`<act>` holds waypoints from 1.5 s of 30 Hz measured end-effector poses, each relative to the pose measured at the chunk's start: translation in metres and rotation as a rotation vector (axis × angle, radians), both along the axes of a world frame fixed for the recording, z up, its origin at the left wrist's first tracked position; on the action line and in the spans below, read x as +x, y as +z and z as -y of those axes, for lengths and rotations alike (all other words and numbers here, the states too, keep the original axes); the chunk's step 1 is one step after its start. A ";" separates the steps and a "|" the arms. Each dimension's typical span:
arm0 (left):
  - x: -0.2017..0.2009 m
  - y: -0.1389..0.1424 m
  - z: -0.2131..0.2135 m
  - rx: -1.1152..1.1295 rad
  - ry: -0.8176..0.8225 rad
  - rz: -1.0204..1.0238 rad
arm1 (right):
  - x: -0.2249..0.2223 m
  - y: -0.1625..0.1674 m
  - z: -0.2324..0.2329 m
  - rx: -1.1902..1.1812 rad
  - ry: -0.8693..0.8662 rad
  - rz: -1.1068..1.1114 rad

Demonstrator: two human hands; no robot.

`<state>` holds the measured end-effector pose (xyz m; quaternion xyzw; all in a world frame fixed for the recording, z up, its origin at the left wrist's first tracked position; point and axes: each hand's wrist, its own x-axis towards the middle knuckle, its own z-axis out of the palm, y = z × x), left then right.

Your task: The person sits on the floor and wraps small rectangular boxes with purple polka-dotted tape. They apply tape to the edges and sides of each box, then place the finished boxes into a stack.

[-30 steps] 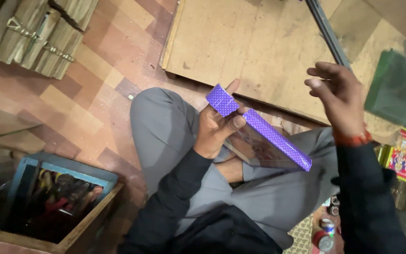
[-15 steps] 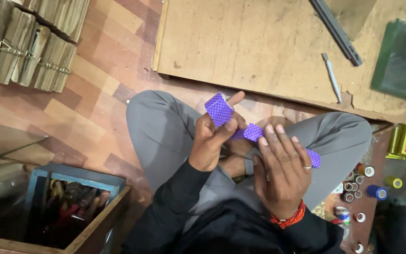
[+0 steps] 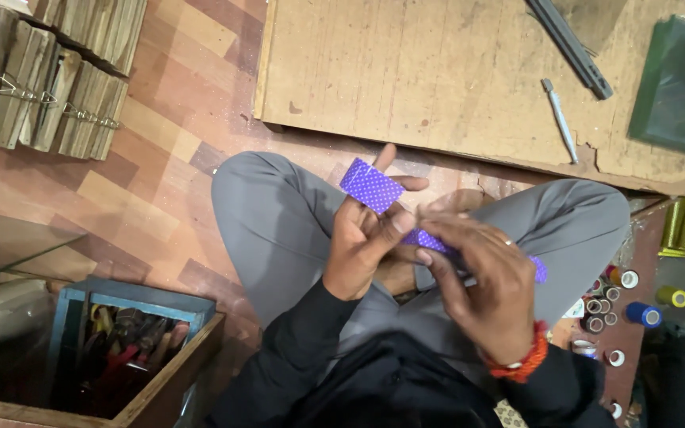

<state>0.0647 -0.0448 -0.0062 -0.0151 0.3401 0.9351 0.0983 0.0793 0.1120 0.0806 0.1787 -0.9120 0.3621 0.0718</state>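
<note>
Wood floor; purple dotted strip over lap, gripped by left hand, right hand.

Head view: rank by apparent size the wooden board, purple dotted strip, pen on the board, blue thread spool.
1. wooden board
2. purple dotted strip, partly hidden by the hands and nearer the camera
3. pen
4. blue thread spool

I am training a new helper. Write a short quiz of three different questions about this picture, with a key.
1. True or false: both hands touch the purple dotted strip.
2. The pen lies on: A) the wooden board B) the tool box C) the person's lap
3. What lies inside the wooden box at lower left?

Key:
1. True: left hand and right hand hold the purple dotted strip.
2. A: pen, wooden board.
3. Hand tools, in the wooden box.
</note>
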 end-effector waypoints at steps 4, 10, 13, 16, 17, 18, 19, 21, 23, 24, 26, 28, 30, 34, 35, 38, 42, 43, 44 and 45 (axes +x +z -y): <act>0.003 0.001 0.000 -0.070 0.053 -0.174 | -0.016 0.012 -0.005 -0.016 0.122 0.257; -0.004 -0.018 -0.009 -0.183 0.227 -0.082 | -0.030 -0.002 -0.010 0.064 0.262 0.131; -0.009 -0.031 -0.013 -0.211 0.337 -0.080 | -0.030 -0.013 -0.031 0.155 0.260 0.066; -0.015 -0.041 -0.009 -0.221 0.364 -0.078 | -0.029 -0.012 -0.066 0.227 0.268 0.015; -0.016 -0.043 -0.007 -0.227 0.364 -0.077 | -0.025 -0.011 -0.075 0.241 0.246 0.023; -0.016 -0.045 -0.007 -0.228 0.365 -0.072 | -0.021 -0.011 -0.083 0.254 0.225 0.028; -0.017 -0.046 -0.007 -0.232 0.366 -0.069 | -0.016 -0.013 -0.088 0.246 0.174 0.020; -0.015 -0.047 -0.009 -0.211 0.363 -0.063 | -0.008 -0.019 -0.093 0.234 0.065 -0.004; -0.013 -0.046 -0.011 -0.160 0.358 -0.043 | -0.003 -0.029 -0.095 0.163 0.006 -0.026; -0.011 -0.044 -0.009 -0.120 0.270 -0.035 | -0.001 -0.033 -0.096 0.125 -0.021 -0.039; -0.013 -0.040 0.003 -0.041 0.093 -0.032 | 0.004 -0.037 -0.101 0.050 -0.083 -0.022; -0.014 -0.035 0.006 -0.039 0.009 -0.043 | 0.003 -0.037 -0.111 0.022 -0.108 -0.017; -0.011 -0.029 0.004 -0.049 -0.045 -0.039 | 0.000 -0.036 -0.123 0.049 -0.097 -0.019; 0.008 -0.017 -0.022 -0.123 0.013 0.011 | 0.000 -0.039 -0.132 0.354 -0.125 -0.241; 0.013 -0.015 -0.029 -0.149 0.061 0.030 | 0.001 -0.040 -0.133 0.380 -0.132 -0.250; 0.017 -0.014 -0.039 -0.187 0.167 -0.026 | 0.002 -0.039 -0.136 0.489 -0.118 -0.260; 0.025 -0.016 -0.043 -0.211 0.237 -0.070 | 0.001 -0.033 -0.132 0.556 -0.057 -0.285; 0.027 -0.016 -0.044 -0.214 0.239 -0.084 | 0.002 -0.031 -0.127 0.525 -0.021 -0.292; 0.029 -0.016 -0.045 -0.216 0.242 -0.101 | 0.001 -0.029 -0.121 0.494 0.015 -0.303; 0.031 -0.015 -0.046 -0.206 0.236 -0.104 | 0.002 -0.027 -0.113 0.461 0.051 -0.312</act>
